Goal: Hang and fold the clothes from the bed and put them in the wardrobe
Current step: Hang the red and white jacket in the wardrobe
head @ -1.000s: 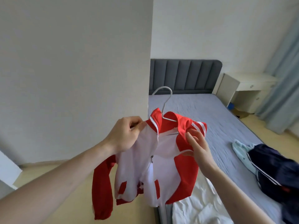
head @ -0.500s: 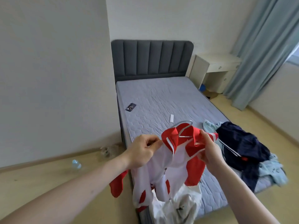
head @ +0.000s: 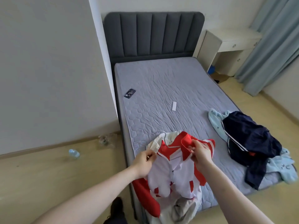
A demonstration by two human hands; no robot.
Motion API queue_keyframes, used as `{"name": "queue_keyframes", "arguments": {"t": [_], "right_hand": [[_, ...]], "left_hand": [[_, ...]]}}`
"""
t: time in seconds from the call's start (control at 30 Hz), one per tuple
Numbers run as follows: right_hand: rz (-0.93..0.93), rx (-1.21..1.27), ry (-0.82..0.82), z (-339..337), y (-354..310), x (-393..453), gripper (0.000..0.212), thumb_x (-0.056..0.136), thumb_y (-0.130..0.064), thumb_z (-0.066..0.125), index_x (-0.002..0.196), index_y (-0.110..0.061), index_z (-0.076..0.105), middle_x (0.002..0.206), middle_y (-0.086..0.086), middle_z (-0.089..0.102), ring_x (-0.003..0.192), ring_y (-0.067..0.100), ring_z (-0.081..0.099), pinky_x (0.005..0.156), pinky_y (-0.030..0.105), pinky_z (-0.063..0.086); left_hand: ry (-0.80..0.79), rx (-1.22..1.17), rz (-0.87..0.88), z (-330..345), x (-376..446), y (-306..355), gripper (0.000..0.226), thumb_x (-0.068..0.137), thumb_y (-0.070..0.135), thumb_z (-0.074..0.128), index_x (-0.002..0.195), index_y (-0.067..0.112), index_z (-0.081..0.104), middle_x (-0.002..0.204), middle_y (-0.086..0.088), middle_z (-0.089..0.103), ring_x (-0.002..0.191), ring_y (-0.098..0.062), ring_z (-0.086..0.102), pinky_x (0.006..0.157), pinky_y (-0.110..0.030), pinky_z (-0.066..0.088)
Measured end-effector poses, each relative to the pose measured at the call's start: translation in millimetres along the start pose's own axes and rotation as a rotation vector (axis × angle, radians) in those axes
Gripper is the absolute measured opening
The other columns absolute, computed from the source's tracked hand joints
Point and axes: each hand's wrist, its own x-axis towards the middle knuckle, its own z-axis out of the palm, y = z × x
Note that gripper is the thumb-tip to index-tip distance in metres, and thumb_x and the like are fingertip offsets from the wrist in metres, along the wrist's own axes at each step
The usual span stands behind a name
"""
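Observation:
A red and white zip jacket (head: 174,172) hangs on a thin wire hanger (head: 163,138), held low over the near corner of the bed (head: 169,94). My left hand (head: 143,160) pinches the jacket's left front edge by the collar. My right hand (head: 201,153) grips the red collar on the other side. One red sleeve dangles off the bed's left side. A white garment (head: 182,207) lies crumpled under the jacket. On the bed's right side sits a heap with a dark navy garment (head: 249,143) over a light blue one (head: 278,167).
A phone (head: 129,93) and a small white strip (head: 174,106) lie on the grey mattress. A plastic bottle (head: 74,153) rests on the wooden floor at left. A white desk (head: 229,44) and blue curtains (head: 275,41) stand at the back right.
The view swung right and down onto the bed. The jacket on its hanger came lower, over the bed's near corner, with both hands still gripping it near the collar.

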Motion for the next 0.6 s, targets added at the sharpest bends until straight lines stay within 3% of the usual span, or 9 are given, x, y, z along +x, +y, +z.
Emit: {"name": "queue_keyframes", "arguments": {"t": [0.07,0.13,0.17,0.37,0.5,0.6], "right_hand": [[0.038,-0.034,-0.031,17.3,10.8,25.2,0.017,0.101,-0.022,0.063,0.09,-0.01,0.069,0.053,-0.002,0.06,0.039,0.005,0.052,0.039,0.018,0.043],[0.065,-0.039,-0.053,39.5,23.0,52.6,0.02,0.102,-0.023,0.064,0.087,-0.009,0.065,0.054,0.0,0.058,0.04,0.006,0.053,0.04,0.018,0.044],[0.074,-0.037,-0.059,51.5,29.8,66.3,0.021,0.103,-0.023,0.064,0.087,-0.009,0.064,0.054,0.0,0.057,0.04,0.006,0.053,0.04,0.017,0.044],[0.172,-0.124,-0.028,123.1,84.9,160.5,0.028,0.102,-0.027,0.067,0.092,-0.001,0.068,0.056,0.004,0.065,0.046,0.01,0.062,0.053,0.022,0.055],[0.203,-0.18,-0.008,176.6,127.6,226.3,0.028,0.102,-0.027,0.066,0.094,0.0,0.067,0.063,0.011,0.068,0.044,0.011,0.059,0.044,0.02,0.048],[0.186,-0.212,0.032,209.8,164.3,270.7,0.031,0.102,-0.029,0.064,0.09,-0.001,0.067,0.061,0.006,0.071,0.04,0.009,0.059,0.04,0.019,0.046]], "left_hand": [[0.02,0.018,-0.078,-6.0,22.8,-19.0,0.017,0.103,0.015,0.058,0.095,0.009,0.071,0.088,0.001,0.072,0.08,-0.01,0.06,0.08,-0.028,0.051],[0.017,0.023,-0.131,-12.9,49.3,-38.0,0.015,0.103,0.013,0.058,0.094,0.014,0.07,0.089,0.003,0.071,0.08,-0.008,0.061,0.068,-0.008,0.045],[0.012,0.034,-0.153,-16.2,64.2,-48.9,0.014,0.103,0.013,0.058,0.093,0.017,0.068,0.089,0.004,0.07,0.082,-0.009,0.061,0.065,-0.004,0.041],[-0.005,0.226,-0.256,-36.9,159.4,-141.9,0.014,0.098,0.019,0.059,0.091,0.025,0.069,0.094,0.003,0.075,0.096,-0.021,0.069,0.076,-0.026,0.047],[0.021,0.265,-0.31,-45.6,219.4,-214.7,0.017,0.097,0.022,0.06,0.106,0.024,0.075,0.109,0.002,0.077,0.106,-0.024,0.07,0.087,-0.031,0.053],[0.017,0.255,-0.306,-50.2,265.8,-269.8,0.021,0.094,0.023,0.056,0.105,0.025,0.074,0.107,0.001,0.077,0.105,-0.025,0.071,0.089,-0.037,0.056]]}}
